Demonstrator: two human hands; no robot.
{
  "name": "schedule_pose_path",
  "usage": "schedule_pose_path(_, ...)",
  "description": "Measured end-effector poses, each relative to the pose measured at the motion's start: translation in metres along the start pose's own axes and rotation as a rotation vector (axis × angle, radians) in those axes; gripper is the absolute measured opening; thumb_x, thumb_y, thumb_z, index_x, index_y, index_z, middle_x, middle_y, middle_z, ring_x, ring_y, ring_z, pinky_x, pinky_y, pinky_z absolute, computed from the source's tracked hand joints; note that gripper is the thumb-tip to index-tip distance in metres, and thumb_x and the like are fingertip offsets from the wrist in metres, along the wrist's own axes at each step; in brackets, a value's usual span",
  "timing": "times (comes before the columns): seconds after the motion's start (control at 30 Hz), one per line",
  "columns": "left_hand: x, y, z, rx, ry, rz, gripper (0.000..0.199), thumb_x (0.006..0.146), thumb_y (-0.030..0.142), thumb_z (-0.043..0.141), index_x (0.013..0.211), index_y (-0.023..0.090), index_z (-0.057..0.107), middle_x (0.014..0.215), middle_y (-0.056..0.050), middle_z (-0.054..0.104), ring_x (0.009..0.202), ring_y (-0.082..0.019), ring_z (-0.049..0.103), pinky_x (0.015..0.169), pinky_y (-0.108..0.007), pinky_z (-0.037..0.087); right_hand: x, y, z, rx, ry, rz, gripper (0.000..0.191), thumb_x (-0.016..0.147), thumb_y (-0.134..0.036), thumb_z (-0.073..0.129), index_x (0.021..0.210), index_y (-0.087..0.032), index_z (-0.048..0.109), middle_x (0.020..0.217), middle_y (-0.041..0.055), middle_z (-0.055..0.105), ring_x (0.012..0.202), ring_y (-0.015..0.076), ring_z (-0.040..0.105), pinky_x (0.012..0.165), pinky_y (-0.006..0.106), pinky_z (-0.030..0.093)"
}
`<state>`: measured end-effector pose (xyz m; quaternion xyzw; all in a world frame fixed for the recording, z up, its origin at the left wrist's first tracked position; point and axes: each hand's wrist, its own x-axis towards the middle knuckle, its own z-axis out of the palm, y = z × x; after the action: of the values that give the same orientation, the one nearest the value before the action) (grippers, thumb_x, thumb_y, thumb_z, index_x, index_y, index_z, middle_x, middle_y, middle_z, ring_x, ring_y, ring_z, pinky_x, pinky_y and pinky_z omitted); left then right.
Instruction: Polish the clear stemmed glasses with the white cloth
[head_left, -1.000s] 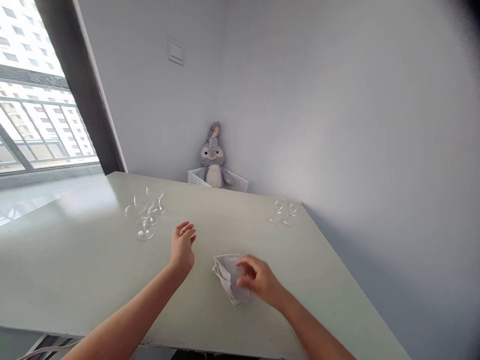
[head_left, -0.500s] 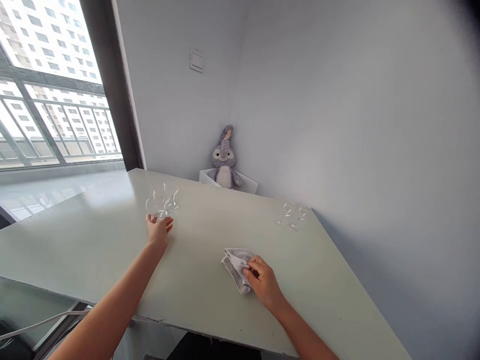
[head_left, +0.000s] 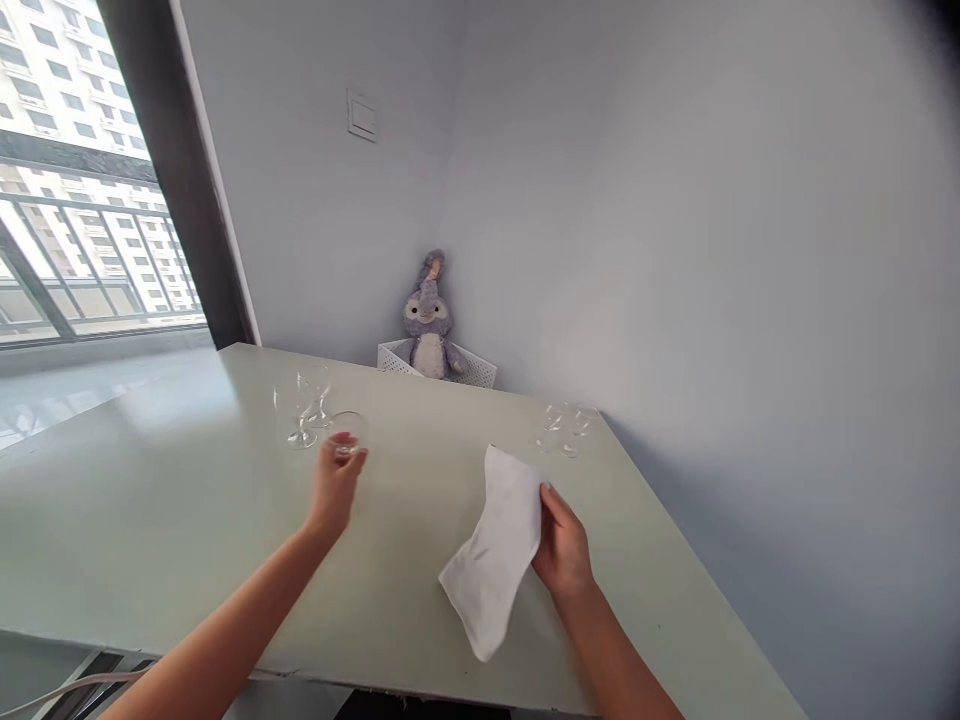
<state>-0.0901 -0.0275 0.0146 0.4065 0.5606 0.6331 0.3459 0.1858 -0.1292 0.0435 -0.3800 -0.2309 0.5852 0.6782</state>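
Left hand (head_left: 339, 488) had a glass (head_left: 350, 427), right hand (head_left: 564, 548) had a cloth (head_left: 496, 548)

Cloth drooped over the table (head_left: 187, 530); left of it was the clear glass, farther left two stemmed glasses (head_left: 301, 436), another pair (head_left: 553, 420) beyond it to the right, and a plush toy (head_left: 429, 335) way behind it in a basket (head_left: 478, 371).

Pale grey walls (head_left: 675, 250) meet at twelve o'clock, with a white switch (head_left: 363, 117) at eleven. A dark-framed window (head_left: 82, 210) glows with daylight at ten, and the pale tabletop (head_left: 397, 550) gleams toward nine.
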Motion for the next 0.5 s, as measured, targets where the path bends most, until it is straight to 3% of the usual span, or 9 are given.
schedule_pose_path(0.13,-0.024,0.009,0.055,0.297,-0.285,0.145,0.029,0.069,0.027,0.054,0.097,0.023,0.051,0.071,0.004,0.055,0.058,-0.011,0.049,0.057,-0.023,0.039,0.013,-0.012,0.018,0.162,0.089,-0.073,0.018,0.069,-0.030,0.064,0.082,-0.018,0.063,0.079,0.0007,0.065,0.079,0.0164,0.060,0.072,0.027,0.049)
schedule_pose_path(0.23,-0.034,0.007,0.089,0.392,-0.401,0.268,0.030,0.072,0.023,0.050,0.102,0.024,0.048,0.093,0.000,0.058,0.067,-0.012,0.053,0.064,-0.026,0.041,0.021,-0.008,0.034,0.116,0.011,-0.221,0.017,0.073,-0.032,0.061,0.084,-0.019,0.062,0.081,-0.0001,0.065,0.077,0.0140,0.060,0.071,0.025,0.049)
schedule_pose_path(0.37,-0.041,-0.005,0.106,0.466,-0.437,0.402,0.034,0.076,0.020,0.046,0.110,0.024,0.043,0.104,-0.004,0.055,0.074,-0.014,0.055,0.068,-0.029,0.043,0.030,0.016,0.041,-0.463,-0.264,-0.318,0.028,0.082,-0.036,0.049,0.101,-0.019,0.060,0.079,0.0027,0.064,0.070,0.0155,0.060,0.062,0.027,0.050)
schedule_pose_path(0.5,-0.044,-0.013,0.100,0.581,-0.440,0.638,0.036,0.074,0.013,0.046,0.110,0.021,0.045,0.103,-0.006,0.056,0.088,-0.019,0.054,0.076,-0.033,0.043,0.039,0.045,0.030,-1.061,-0.334,-0.612,0.034,0.080,-0.026,0.050,0.113,-0.023,0.055,0.113,0.0070,0.057,0.102,0.0210,0.054,0.086,0.033,0.044)
